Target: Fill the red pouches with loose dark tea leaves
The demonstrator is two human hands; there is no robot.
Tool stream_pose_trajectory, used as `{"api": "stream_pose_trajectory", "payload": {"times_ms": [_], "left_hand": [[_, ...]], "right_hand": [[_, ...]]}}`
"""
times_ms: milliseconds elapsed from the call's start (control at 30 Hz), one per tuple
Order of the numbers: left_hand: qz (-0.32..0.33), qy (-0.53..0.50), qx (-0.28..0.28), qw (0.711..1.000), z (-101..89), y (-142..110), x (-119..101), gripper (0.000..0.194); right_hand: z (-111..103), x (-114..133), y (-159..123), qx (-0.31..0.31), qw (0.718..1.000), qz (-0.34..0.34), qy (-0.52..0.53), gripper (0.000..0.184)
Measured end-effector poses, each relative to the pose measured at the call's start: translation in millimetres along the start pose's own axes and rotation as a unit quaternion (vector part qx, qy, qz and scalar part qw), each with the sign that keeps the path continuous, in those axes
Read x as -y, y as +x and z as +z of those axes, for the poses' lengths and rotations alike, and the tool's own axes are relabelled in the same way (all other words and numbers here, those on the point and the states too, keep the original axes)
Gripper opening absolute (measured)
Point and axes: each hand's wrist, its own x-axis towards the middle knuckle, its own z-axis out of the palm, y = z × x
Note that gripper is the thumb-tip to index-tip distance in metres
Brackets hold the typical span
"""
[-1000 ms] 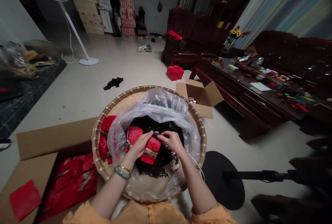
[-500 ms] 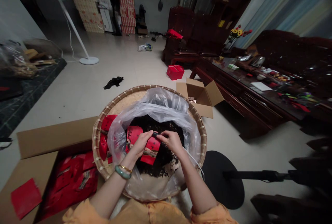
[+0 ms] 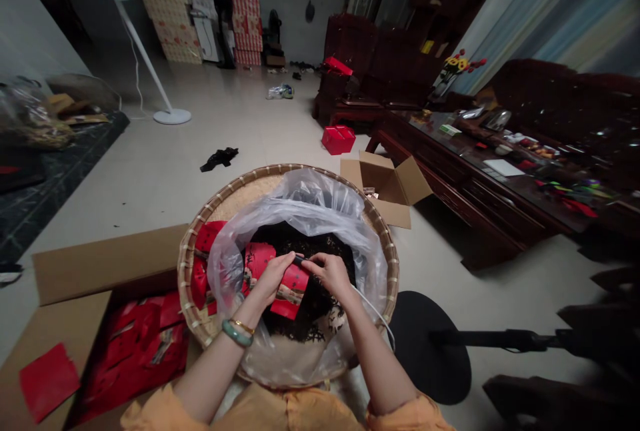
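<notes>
My left hand (image 3: 273,278) and my right hand (image 3: 333,276) meet over a clear plastic bag (image 3: 325,201), each with fingers closed on a small dark stick-like piece (image 3: 299,260). The piece is too small to make out further. Black, loose, leaf-like dried bits (image 3: 320,298) fill the bag. Beneath my left hand lies a red printed packet (image 3: 289,301), partly covered by it, and another red packet (image 3: 257,258) is just behind. The bag sits in a round woven bamboo basket (image 3: 235,188), where more red packets (image 3: 200,278) rest at the left rim.
At lower left stands an open cardboard box (image 3: 110,254) of red packets. Another open carton (image 3: 383,184) is beyond the basket, beside a low dark wooden table (image 3: 465,184). A black round stand base (image 3: 430,344) is close on the right. A white fan (image 3: 173,116) stands farther back.
</notes>
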Motion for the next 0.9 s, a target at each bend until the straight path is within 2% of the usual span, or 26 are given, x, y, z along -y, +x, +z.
{"api": "stream_pose_trajectory", "payload": {"times_ms": [100, 200, 267, 367, 500, 600, 667, 733, 800, 900], "left_hand": [[-0.02, -0.004, 0.031, 0.999, 0.0, -3, -3, 0.044], [-0.005, 0.026, 0.068, 0.997, -3.2, -4, -3, 0.04], [-0.001, 0.025, 0.072, 0.997, -6.8, -4, -2, 0.044], [0.004, 0.008, 0.038, 0.999, -11.0, -2, 1, 0.05], [0.009, -0.007, -0.034, 0.999, -9.1, -1, 5, 0.036], [0.01, 0.008, -0.063, 0.998, -4.1, 0, 7, 0.035], [0.016, 0.02, -0.078, 0.997, -1.6, 1, 9, 0.036], [0.026, 0.032, -0.087, 0.995, -0.4, 2, 11, 0.038], [0.041, 0.049, -0.085, 0.994, -0.2, 4, 13, 0.039], [0.064, 0.073, -0.075, 0.992, -1.3, 4, 15, 0.041]], "right_hand": [[3, -4, 3, 0.0, 0.999, 0.008, 0.04, 0.037], [3, -11, 6, 0.017, 0.993, 0.043, 0.105, 0.048], [0, -20, 9, 0.006, 0.991, 0.062, 0.118, 0.055], [-4, -36, 10, -0.033, 0.997, 0.066, 0.026, 0.051], [0, -56, 7, -0.038, 0.984, 0.1, -0.144, 0.047], [7, -60, 3, -0.07, 0.978, 0.083, -0.178, 0.046], [11, -53, 1, -0.108, 0.984, 0.045, -0.137, 0.039], [14, -39, -1, -0.119, 0.992, -0.007, -0.036, 0.032], [18, -23, -3, -0.095, 0.991, -0.056, 0.078, 0.028], [26, -5, -4, -0.08, 0.982, -0.072, 0.154, 0.023]]}}
